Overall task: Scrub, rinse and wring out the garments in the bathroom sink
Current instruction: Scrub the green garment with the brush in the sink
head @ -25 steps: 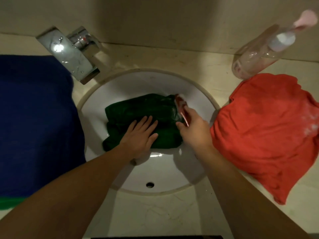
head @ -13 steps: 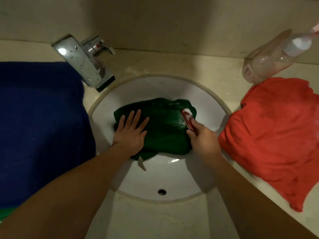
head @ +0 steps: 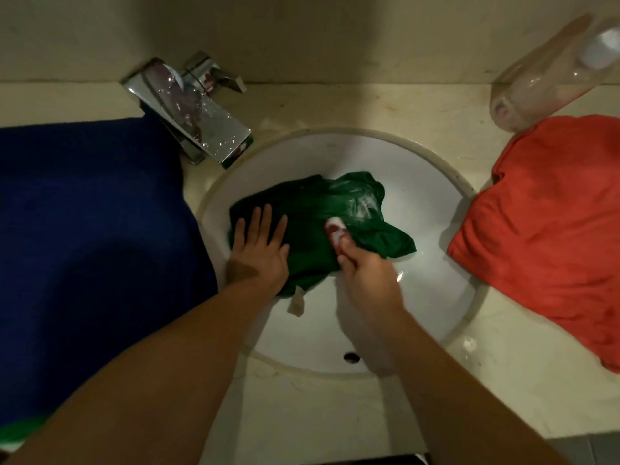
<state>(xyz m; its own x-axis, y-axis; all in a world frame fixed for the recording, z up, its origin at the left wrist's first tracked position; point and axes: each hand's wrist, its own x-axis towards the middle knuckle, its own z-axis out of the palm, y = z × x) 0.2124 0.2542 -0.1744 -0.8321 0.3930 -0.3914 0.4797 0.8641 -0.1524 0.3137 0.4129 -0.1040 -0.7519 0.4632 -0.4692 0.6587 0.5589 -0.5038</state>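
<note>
Green garment in sink, left hand flat on it, right hand gripping brush

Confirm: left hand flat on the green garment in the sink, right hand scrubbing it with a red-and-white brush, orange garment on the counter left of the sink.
One error: the head view shows the crumpled orange cloth garment on the beige stone counter right of the round white ceramic sink; the dark blue cloth lies left. The rest stands.

- The right hand now holds the red brush farther in on the green garment, nearer the left hand.
- White suds now show just beyond the brush.
</note>
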